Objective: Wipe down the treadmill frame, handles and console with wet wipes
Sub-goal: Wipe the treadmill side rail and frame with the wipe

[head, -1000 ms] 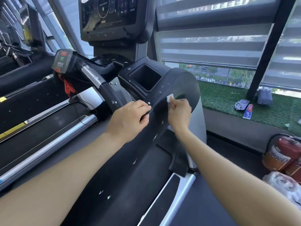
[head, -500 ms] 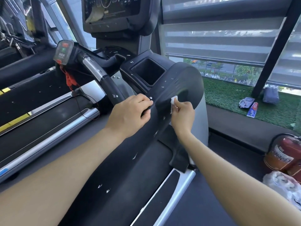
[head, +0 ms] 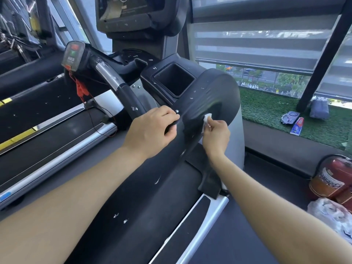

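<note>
The treadmill's broad black side rail (head: 171,168) runs up the middle of the view to its rounded end beside the cup recess (head: 174,79). The left hand (head: 152,130) curls its fingers over the rail's edge, gripping it; the right hand (head: 216,137) pinches a small white wet wipe (head: 206,119) against the rail's curved end

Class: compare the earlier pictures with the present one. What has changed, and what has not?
The right hand, pinching the wet wipe, has slid slightly rightward along the black side handrail. The left hand stays gripping the handrail's edge. Nothing was picked up or released.
</note>
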Motion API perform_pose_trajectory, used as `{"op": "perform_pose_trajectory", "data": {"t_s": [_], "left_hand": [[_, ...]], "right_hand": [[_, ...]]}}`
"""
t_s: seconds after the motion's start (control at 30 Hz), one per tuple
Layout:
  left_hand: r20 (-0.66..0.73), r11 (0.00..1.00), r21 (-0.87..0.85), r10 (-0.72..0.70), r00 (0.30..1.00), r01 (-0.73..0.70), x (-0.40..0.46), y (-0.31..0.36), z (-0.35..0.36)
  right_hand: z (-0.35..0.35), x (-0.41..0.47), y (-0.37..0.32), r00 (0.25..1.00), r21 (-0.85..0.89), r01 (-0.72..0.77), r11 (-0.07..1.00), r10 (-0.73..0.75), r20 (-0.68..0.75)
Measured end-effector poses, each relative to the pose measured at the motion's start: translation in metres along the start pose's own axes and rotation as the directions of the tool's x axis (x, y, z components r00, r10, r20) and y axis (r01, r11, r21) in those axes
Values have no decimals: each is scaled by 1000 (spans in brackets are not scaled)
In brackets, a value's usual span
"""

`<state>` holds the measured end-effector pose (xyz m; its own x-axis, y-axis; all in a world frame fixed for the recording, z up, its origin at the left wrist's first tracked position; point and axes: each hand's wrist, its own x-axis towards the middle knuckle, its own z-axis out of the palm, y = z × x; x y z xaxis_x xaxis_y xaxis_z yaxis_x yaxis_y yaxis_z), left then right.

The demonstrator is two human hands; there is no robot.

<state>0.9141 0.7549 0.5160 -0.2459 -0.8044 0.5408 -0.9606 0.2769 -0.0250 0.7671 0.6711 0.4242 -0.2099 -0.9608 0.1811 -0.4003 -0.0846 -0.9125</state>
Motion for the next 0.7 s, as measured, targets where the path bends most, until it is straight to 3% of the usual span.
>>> {"op": "perform_pose_trajectory", "data": {"t_s": [0.17, 0.23, 0.47, 0.6, 0.7], "left_hand": [[-15, 1000, 4, 4, 1000, -4, 0, 0, 0], [-11, 1000, 11, 7, 1000, -7, 0, 0, 0], [1, 1000, 8, -9, 1000, 9, 0, 0, 1], [-3, 1000, 7, 1, 1000, -1, 0, -1, 1], [-5, 1000, 7, 12, 1000, -12, 0, -2, 1]], "right_hand": [[4, -80, -3, 981, 141, 193, 971, -195, 3], [5, -81, 0, 984, 211, 173, 962, -176, -1], [5, -12, 8, 999, 122, -43, 992, 43, 1], [7, -71, 1, 998, 227, 67, 972, -69, 4], [8, -85, 0, 999, 363, 40, 931, -47, 11]]}}
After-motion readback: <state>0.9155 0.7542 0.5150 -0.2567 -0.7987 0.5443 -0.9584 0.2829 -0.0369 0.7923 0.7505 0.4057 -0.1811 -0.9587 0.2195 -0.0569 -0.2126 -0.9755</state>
